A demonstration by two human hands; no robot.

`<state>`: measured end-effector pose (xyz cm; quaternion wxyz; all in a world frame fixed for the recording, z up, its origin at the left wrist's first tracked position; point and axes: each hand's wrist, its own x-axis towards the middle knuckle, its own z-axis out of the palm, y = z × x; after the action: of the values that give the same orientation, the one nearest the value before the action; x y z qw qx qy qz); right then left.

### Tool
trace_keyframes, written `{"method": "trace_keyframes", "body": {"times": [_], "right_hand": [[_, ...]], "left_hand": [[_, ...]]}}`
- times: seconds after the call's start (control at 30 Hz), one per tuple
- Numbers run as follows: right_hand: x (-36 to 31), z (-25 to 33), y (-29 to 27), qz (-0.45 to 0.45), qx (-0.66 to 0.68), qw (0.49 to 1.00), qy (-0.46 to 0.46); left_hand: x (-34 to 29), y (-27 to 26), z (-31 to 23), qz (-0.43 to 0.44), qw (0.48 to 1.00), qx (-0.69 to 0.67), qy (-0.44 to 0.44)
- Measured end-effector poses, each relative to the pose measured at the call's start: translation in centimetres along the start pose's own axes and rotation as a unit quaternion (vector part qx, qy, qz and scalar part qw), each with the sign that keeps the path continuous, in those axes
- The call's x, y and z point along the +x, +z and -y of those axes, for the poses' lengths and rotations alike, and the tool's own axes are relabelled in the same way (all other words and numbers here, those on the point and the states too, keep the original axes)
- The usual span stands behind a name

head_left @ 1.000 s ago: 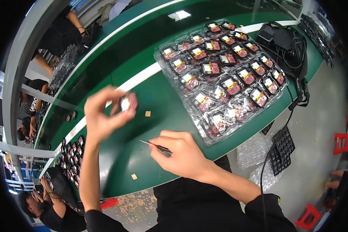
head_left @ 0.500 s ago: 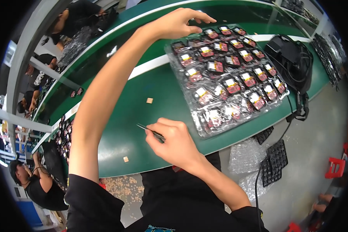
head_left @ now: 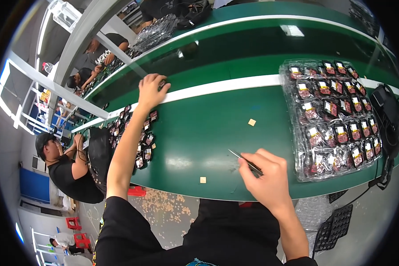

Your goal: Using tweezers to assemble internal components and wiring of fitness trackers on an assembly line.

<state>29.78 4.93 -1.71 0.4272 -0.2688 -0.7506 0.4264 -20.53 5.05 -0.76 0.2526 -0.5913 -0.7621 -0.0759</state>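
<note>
My left hand (head_left: 151, 92) reaches over the white rail onto the dark belt, its fingers curled round a small black piece (head_left: 162, 83) that shows beside the thumb. My right hand (head_left: 268, 175) holds a pair of dark, pointed tweezers (head_left: 248, 163) above the green table, tips toward the left, with nothing visible between them. On the right lies a clear plastic tray (head_left: 299, 146), filled with rows of small black pieces with white and reddish faces. A heap of similar pieces (head_left: 139, 150) is beside my left forearm.
Small tan squares, one (head_left: 252, 122) mid-table and another (head_left: 203, 180) near the front edge, lie on the green table (head_left: 186, 137). A black bag (head_left: 385, 111) stands beyond the tray. A co-worker (head_left: 75, 170) sits at left. Tan scraps (head_left: 164, 213) litter the floor.
My left hand has moved from above the tray's far edge leftward to the belt and closed round a black piece. The view has turned left; my right hand still holds the tweezers.
</note>
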Motion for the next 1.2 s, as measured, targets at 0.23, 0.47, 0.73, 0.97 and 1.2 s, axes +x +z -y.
{"method": "trace_keyframes", "body": {"times": [0.23, 0.47, 0.73, 0.97, 1.2], "right_hand": [[0.5, -0.1, 0.2, 0.002, -0.023, 1.0, -0.004], [0.6, 0.2, 0.5, 0.004, -0.04, 0.999, 0.003], [0.5, 0.2, 0.3, 0.001, -0.044, 0.999, 0.025], [0.5, 0.0, 0.3, 0.003, -0.029, 1.0, -0.001], [0.4, 0.0, 0.1, 0.012, -0.037, 0.999, 0.0]], "left_hand": [[0.5, 0.7, 5.0, 0.1, 0.973, -0.185, -0.097], [1.6, 1.3, 3.4, 0.088, 0.973, -0.208, -0.04], [1.8, -1.1, -0.2, 0.151, 0.97, -0.185, 0.038], [-1.8, -7.4, -1.7, 0.19, 0.972, -0.134, 0.023], [-4.5, -10.2, -3.5, 0.178, 0.959, -0.221, 0.027]]}}
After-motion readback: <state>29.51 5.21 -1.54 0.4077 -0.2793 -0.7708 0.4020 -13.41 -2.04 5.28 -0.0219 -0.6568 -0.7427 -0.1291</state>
